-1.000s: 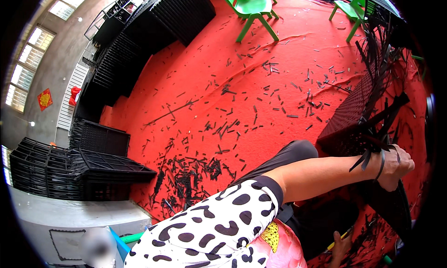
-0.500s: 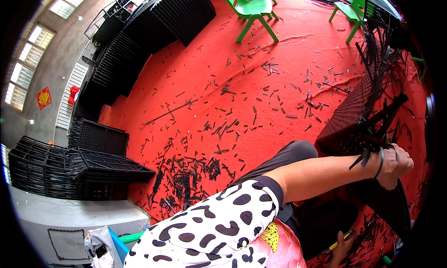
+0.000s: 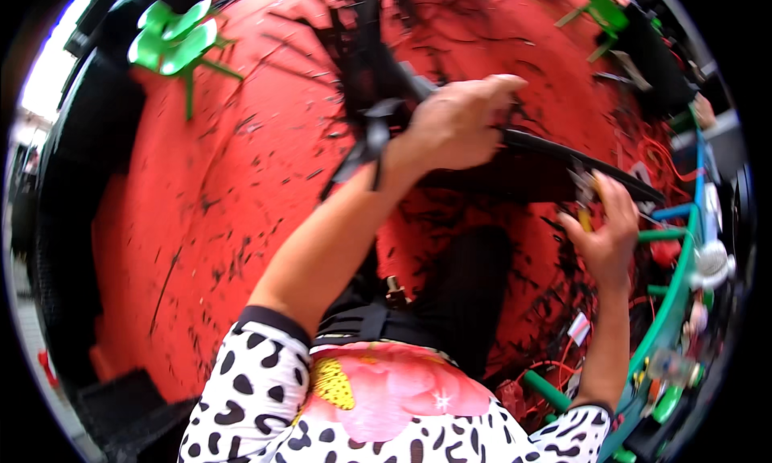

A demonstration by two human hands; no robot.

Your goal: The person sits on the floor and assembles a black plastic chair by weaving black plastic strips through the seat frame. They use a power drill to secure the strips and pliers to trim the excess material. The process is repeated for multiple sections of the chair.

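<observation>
A dark woven panel [image 3: 527, 177] with a black rim stands across my lap, loose black strips [image 3: 374, 53] sticking up from its far left end. My left hand [image 3: 460, 123], smeared a little by motion, is closed at the panel's upper edge; its thumb side points right. A dark band circles that wrist, with black strips close beside it. In my right hand [image 3: 605, 231] is a pair of yellow-handled pliers [image 3: 585, 217], their metal jaws up against the panel's right part. The fingers are partly bent round the handles. The panel's lower side is lost in shadow.
Short black offcuts lie scattered over the red carpet [image 3: 233, 165]. Green chairs [image 3: 178, 49] stand at the far left, another green chair [image 3: 605, 16] at the far right. A green-edged table [image 3: 666, 306] with small items runs along my right, near red cords [image 3: 663, 153]. Dark stacks [image 3: 72, 214] line the left.
The view has swung right, so the panel and both hands now sit nearer the middle. The right hand with its pliers has come up to the panel's edge.
</observation>
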